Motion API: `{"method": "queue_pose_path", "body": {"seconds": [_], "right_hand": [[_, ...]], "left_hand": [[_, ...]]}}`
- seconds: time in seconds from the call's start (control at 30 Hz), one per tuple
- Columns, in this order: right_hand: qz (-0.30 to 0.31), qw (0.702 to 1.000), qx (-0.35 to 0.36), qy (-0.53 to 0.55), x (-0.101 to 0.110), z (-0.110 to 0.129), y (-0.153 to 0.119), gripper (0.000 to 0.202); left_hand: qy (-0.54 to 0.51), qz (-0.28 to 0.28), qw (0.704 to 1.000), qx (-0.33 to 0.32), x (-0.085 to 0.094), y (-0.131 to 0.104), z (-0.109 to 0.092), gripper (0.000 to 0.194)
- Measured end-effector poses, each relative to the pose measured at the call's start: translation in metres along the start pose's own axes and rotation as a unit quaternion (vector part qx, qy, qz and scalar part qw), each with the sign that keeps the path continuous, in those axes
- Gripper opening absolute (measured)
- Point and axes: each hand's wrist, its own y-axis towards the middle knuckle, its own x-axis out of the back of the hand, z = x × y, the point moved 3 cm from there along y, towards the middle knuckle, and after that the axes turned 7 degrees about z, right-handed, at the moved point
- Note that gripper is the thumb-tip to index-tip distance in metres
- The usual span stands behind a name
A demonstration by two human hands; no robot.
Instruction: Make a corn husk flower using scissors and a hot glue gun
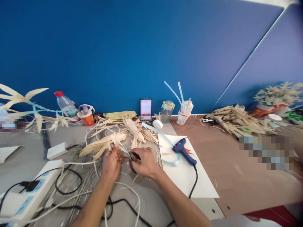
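My left hand (112, 162) is closed in a pinch on a small pale piece of corn husk (109, 146); the fingers cover most of it. My right hand (146, 161) grips black-handled scissors (132, 166), their blades pointing toward the left fingertips. A narrow pale strip (124, 150) lies between the two hands; whether it is ribbon or husk I cannot tell. Just beyond the hands spreads a pile of dry corn husks (133, 129). To the right, a blue glue gun (184, 151) rests on a white sheet (201, 179), beside a curling light-blue ribbon (174, 163).
A power strip (44, 179) with tangled cables and thin wires (80, 186) covers the left side. Along the wall stand a bottle (67, 105), an orange cup (86, 118), a phone (145, 109), a jar (167, 112) and a cup with tubes (183, 117). Another person's hand (290, 135) shows at right.
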Motion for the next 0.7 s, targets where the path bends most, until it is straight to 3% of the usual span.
{"method": "queue_pose_path", "body": {"seconds": [0.17, 0.37, 0.7], "right_hand": [[0.006, 1.000, 0.013, -0.024, -0.007, 0.004, -0.002, 0.023], [0.007, 1.000, 0.018, -0.016, -0.010, 0.006, -0.001, 0.007], [0.000, 1.000, 0.006, 0.021, -0.013, 0.002, 0.001, 0.007]], "left_hand": [[-0.005, 0.010, 1.000, 0.006, 0.003, 0.002, 0.003, 0.034], [0.008, 0.029, 0.999, 0.018, -0.004, -0.002, 0.004, 0.036], [0.028, 0.027, 0.999, 0.030, -0.006, -0.005, 0.005, 0.039]]}}
